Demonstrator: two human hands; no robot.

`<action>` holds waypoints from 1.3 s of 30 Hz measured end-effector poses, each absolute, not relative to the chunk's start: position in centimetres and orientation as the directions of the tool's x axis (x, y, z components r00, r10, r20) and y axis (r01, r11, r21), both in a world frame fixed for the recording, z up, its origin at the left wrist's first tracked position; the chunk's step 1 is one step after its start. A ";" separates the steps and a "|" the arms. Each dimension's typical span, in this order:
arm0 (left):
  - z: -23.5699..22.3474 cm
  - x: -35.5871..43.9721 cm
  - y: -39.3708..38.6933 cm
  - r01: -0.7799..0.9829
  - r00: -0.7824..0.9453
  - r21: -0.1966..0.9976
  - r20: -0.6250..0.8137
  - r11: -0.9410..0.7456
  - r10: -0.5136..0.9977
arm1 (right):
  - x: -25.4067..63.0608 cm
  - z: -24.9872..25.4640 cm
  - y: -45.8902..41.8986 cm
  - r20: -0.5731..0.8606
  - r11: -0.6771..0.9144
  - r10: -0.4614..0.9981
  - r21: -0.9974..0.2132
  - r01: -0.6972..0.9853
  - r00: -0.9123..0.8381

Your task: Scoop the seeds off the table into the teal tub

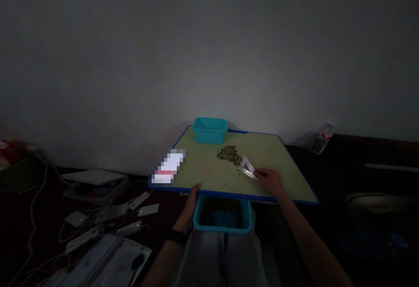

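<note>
My right hand (270,181) pinches a clear set square (248,168) by its near right corner. The set square's far end touches the edge of a pile of small dark and pale mixed grains or beans (229,154) on the pale tabletop (278,152). My left hand (191,202) is closed at the left side of a turquoise bin (223,229) on my lap, its fingertips up at the table's front edge. Some fingers are hidden. Dark bits lie inside that bin, too dim to name. Left of the pile is a thin patch of pale grains (205,168).
A second turquoise bin (210,136) stands at the table's back edge. A blurred-out white phone-like rectangle (168,167) lies at the left. Chargers and cables (108,213) clutter the floor at left. A clear plastic package (322,138) leans by the wall at right.
</note>
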State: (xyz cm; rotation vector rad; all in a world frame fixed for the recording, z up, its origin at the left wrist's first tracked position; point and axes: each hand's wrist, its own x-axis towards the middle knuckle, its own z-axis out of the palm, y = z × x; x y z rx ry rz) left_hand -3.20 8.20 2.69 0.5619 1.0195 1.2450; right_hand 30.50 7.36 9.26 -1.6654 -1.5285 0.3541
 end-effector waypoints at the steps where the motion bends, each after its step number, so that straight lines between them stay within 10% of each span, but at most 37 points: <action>1: 2.6 -3.2 8.2 -0.506 -0.007 0.821 -0.312 0.266 0.950 | 30.5 9.3 7.3 0.313 0.082 0.924 -0.723 0.686 0.220; 39: 2.5 -3.3 8.0 -0.532 0.065 0.796 -0.302 0.289 0.951 | 29.7 10.0 6.3 0.263 0.078 0.944 -0.766 0.638 0.201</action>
